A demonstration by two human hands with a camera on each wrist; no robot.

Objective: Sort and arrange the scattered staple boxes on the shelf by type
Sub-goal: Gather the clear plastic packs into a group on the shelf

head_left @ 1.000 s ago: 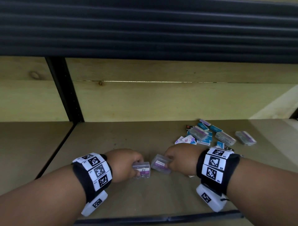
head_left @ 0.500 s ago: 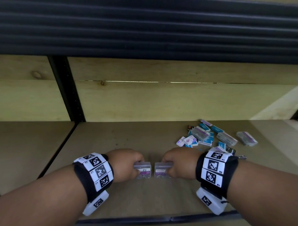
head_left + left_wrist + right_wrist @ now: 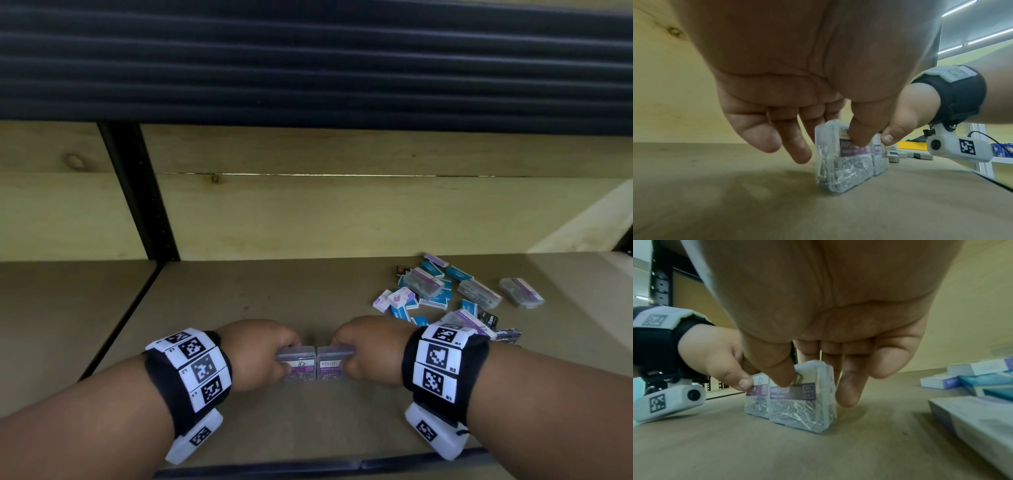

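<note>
Two clear plastic paper-clip boxes with purple labels stand upright side by side on the shelf board (image 3: 308,428), near its front edge. My left hand (image 3: 274,356) pinches the left box (image 3: 299,365) between thumb and fingers; in the left wrist view that box (image 3: 842,165) rests on the board under my thumb. My right hand (image 3: 356,354) pinches the right box (image 3: 330,365) the same way, and the right wrist view shows that box (image 3: 801,404) touching the board. The two boxes sit almost against each other.
A scattered heap of small boxes (image 3: 445,294) lies at the back right: teal, white-and-purple, dark ones and more clear paper-clip boxes. A black upright post (image 3: 140,192) divides the shelf at the left. Wooden back wall behind; black front rim (image 3: 308,466) below.
My right hand turned its tilted box upright and set it on the board beside the left box. The left hand and its box hardly moved.
</note>
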